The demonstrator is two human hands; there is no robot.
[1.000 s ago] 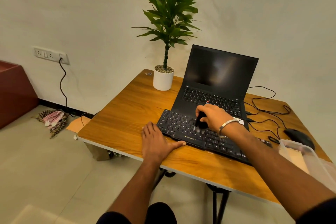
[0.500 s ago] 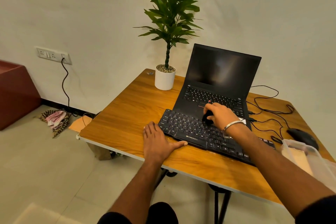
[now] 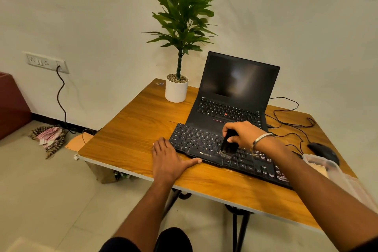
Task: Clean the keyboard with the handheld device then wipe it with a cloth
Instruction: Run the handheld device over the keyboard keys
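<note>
Brushing step, cloth wipe not yet done. The keyboard [image 3: 223, 152] lies on the bench [image 3: 133, 129] in the centre-right of the frame, just in front of the open laptop [image 3: 233, 98]. Its long axis runs from centre-left down toward the lower right.

The right hand [image 3: 245, 135] grips a small black brush [image 3: 228, 145]. The fingers [image 3: 232, 140] are curled around its handle, and the bristles point down and touch the keys near the space bar, about mid-length of the keyboard.

The left hand [image 3: 167, 159] rests flat on the bench at the keyboard's left end, fingers straight and close together. Its thumb lies along the front edge, likely bracing the keyboard against sliding.

Key relation: unbrushed keys extend both ways along the long axis from the brush, left toward the bracing hand and right under the right forearm. The right hand is the one on the keys, so sweeps probably follow that axis.

No wiping cloth is clearly visible on the bench. A crumpled checked cloth [image 3: 49, 139] lies on the floor at the left of the frame, well apart. A mouse [image 3: 323, 151] and a clear plastic box [image 3: 327, 170] sit at the right edge.
</note>
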